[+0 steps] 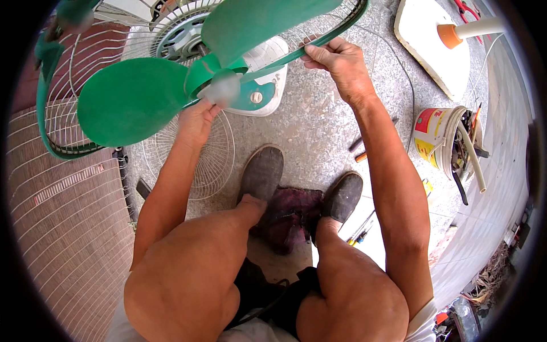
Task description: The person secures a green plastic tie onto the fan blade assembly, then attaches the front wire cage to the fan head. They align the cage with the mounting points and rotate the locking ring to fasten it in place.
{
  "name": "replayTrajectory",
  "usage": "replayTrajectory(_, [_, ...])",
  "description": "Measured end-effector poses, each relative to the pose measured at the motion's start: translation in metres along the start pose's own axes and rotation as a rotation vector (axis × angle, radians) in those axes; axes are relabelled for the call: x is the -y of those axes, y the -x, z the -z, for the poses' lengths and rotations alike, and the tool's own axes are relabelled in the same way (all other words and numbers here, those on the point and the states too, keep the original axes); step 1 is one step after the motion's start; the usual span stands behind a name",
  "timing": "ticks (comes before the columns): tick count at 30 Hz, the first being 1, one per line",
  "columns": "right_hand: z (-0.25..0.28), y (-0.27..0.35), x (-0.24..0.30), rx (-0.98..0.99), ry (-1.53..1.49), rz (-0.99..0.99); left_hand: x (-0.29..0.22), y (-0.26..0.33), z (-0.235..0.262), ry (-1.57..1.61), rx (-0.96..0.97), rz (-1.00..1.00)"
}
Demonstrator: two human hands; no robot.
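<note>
A green fan blade set (128,102) is at the upper left, in front of a wire fan guard (62,74) with a green rim (48,122). My right hand (345,65) pinches the right stretch of this rim between thumb and fingers. Below the blade hub, my left hand (196,121) is closed on what looks like the rim's near edge. A blurred pale patch beside its fingertips hides part of the hub. Behind the blades are a grey round motor plate (176,43) and the white and green fan base (262,94).
Another round wire guard (219,165) lies beyond my left forearm, beside a ribbed brown mat (74,228). At right stand a tool-filled bucket (430,134) and a white board (419,43) with a pipe. Between my shoes lies a dark cloth (290,211); screwdrivers (360,232) lie nearby.
</note>
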State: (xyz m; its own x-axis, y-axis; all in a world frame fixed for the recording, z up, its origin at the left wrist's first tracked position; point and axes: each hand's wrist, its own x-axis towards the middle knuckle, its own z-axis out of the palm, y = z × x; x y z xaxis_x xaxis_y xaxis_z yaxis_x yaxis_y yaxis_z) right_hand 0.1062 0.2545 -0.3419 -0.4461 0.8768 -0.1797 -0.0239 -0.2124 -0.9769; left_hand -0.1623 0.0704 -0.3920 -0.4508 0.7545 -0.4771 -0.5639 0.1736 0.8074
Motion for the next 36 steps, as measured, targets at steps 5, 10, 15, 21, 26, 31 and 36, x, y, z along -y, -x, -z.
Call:
replayTrajectory(5, [-0.004,0.009,0.008,-0.084,-0.099,0.029,-0.002,0.006,0.002,0.024,0.018,-0.017])
replayTrajectory(10, [-0.003,0.013,0.009,-0.108,-0.033,0.077,-0.002,0.010,0.002,0.014,0.046,-0.017])
replayTrajectory(15, [-0.005,0.011,0.005,-0.100,-0.045,0.079,0.004,0.008,-0.009,0.002,0.110,-0.004])
replayTrajectory(21, [-0.002,0.010,0.002,-0.048,0.089,0.054,0.009,0.007,-0.027,0.015,0.095,0.010])
replayTrajectory(26, [-0.002,0.006,0.002,-0.009,0.111,0.038,0.015,0.002,-0.032,0.074,0.140,0.069])
replayTrajectory(31, [-0.004,0.005,-0.005,0.027,0.162,0.014,0.020,-0.003,-0.041,0.108,0.116,0.062])
replayTrajectory(36, [-0.013,0.002,-0.007,0.057,0.138,0.014,0.018,-0.009,-0.046,0.071,0.048,0.055])
